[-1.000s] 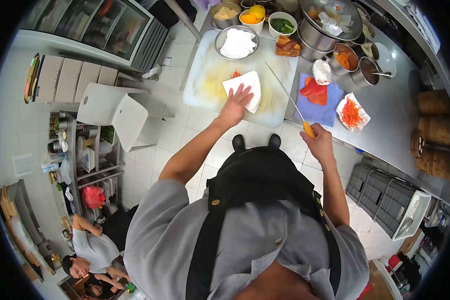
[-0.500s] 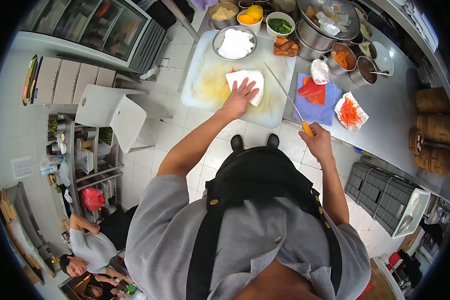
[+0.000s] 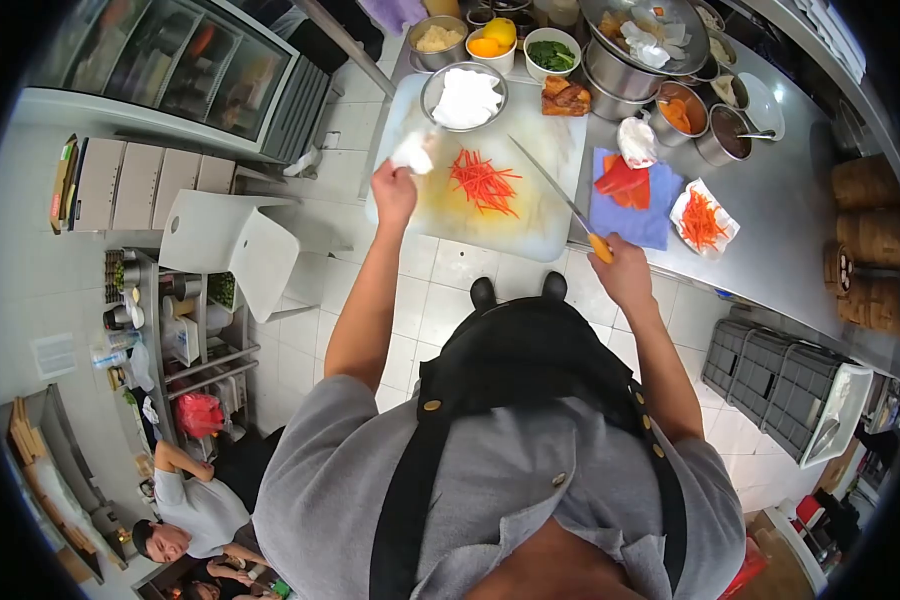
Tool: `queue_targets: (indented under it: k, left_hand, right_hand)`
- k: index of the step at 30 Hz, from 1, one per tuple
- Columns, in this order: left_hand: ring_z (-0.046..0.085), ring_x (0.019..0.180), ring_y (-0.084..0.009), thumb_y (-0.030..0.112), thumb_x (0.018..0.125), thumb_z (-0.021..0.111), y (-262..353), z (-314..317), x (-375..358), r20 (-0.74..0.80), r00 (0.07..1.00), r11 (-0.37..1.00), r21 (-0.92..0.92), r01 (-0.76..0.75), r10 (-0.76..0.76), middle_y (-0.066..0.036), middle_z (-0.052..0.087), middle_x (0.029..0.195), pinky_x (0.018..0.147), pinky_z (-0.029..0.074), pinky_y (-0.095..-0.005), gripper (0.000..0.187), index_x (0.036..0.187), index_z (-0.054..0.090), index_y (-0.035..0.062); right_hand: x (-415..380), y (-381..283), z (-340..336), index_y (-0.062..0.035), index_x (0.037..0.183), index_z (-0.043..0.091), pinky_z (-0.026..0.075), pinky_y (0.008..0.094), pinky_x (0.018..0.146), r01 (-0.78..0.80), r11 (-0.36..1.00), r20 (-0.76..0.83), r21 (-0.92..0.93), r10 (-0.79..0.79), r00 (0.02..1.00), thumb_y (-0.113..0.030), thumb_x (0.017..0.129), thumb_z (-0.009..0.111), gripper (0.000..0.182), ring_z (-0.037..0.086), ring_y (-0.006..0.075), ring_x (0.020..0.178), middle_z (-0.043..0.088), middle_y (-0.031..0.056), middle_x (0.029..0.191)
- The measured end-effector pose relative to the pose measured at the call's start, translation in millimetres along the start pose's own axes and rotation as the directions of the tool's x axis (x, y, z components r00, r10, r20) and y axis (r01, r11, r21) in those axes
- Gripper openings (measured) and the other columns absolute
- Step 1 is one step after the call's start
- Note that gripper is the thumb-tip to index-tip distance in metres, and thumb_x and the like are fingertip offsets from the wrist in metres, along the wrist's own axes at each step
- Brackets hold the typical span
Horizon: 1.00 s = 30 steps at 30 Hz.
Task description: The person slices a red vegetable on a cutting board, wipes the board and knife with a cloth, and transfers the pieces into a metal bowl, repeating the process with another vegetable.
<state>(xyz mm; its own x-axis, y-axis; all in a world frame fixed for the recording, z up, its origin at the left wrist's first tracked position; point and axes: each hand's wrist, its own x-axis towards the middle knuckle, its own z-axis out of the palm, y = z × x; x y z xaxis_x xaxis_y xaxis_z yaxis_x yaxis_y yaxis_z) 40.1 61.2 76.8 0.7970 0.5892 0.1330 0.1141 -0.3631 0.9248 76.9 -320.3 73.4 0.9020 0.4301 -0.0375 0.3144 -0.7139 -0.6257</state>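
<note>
My left hand (image 3: 394, 193) is closed on a white paper towel (image 3: 413, 153), blurred by motion, over the left part of the cutting board (image 3: 435, 220). Thin red-orange strips (image 3: 483, 182) lie in a loose pile on the board, just right of that hand. My right hand (image 3: 623, 268) grips a knife (image 3: 598, 246) by its yellow handle; the long blade points up and left across the board's right side. Close by, on a purple cloth (image 3: 654, 225), are flat red and orange pieces (image 3: 623, 184). More shredded strips (image 3: 703, 222) sit on white paper to the right.
Behind the board stand a metal bowl of white paper (image 3: 467, 97), bowls of yellow-orange food (image 3: 492, 42) and greens (image 3: 552, 52), and a browned chunk of food (image 3: 565, 95). Metal pots (image 3: 618, 88) crowd the steel counter. A person (image 3: 200, 505) is at the lower left.
My left hand has lifted the paper towel off the red-orange strips and carried it left, so the strips now show. The knife has shifted slightly left, still in my right hand.
</note>
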Motion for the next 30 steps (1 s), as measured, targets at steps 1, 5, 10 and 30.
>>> queue_targets:
  k: [1, 5, 10, 30]
  left_hand:
    - [0.062, 0.106, -0.0273, -0.008, 0.082, 0.039, -5.6, -3.9, 2.8, -0.088, 0.96, 0.957, -0.142, 0.252, -0.266, -0.016, 0.065, 0.111, 0.092, 0.05, -0.0328, 0.037, 0.112, 0.061, -0.0033]
    - [0.058, 0.111, -0.031, -0.008, 0.087, 0.039, -13.8, -12.9, 5.4, -0.001, 0.882, 0.57, -0.764, 0.303, -0.47, -0.017, 0.056, 0.122, 0.096, 0.048, -0.0445, 0.041, 0.127, 0.046, -0.0031]
    - [0.052, 0.119, -0.0321, -0.009, 0.087, 0.036, -2.1, 5.7, -11.9, 0.117, 0.86, 0.459, -0.805, 0.374, -0.496, -0.017, 0.051, 0.13, 0.101, 0.045, -0.0451, 0.046, 0.132, 0.042, -0.0025]
    - [0.056, 0.112, -0.0411, -0.011, 0.074, 0.045, -39.4, 69.4, -28.3, 0.316, 0.879, 0.842, 0.299, -0.449, 0.357, -0.026, 0.057, 0.12, 0.099, 0.043, -0.0493, 0.048, 0.119, 0.056, -0.0007]
  right_hand:
    - [4.1, -3.5, 6.2, 0.0004, 0.094, 0.058, 0.051, 0.048, 0.066, 0.069, 0.994, -0.028, -0.09, -0.072, 0.997, -0.019, 0.077, 0.072, 0.03, 0.064, 0.0404, 0.076, 0.064, 0.0231, 0.079]
    - [-4.5, -32.7, 6.1, 0.0004, 0.091, 0.056, 0.049, 0.0508, 0.065, 0.089, 0.994, 0.077, -0.056, -0.085, 0.993, -0.02, 0.08, 0.07, 0.027, 0.062, 0.0427, 0.076, 0.062, 0.0239, 0.078]
    - [-12.4, -64.2, 17.4, 0.0024, 0.09, 0.057, 0.048, 0.05, 0.062, 0.122, 0.961, 0.158, 0.249, -0.165, 0.974, -0.025, 0.084, 0.068, 0.03, 0.059, 0.0473, 0.069, 0.06, 0.0264, 0.073]
    - [-15.1, -16.7, 24.2, 0.0012, 0.092, 0.056, 0.051, 0.05, 0.064, -0.014, 0.994, 0.03, -0.109, 0.017, 0.999, -0.023, 0.081, 0.07, 0.03, 0.063, 0.0431, 0.071, 0.064, 0.0256, 0.079]
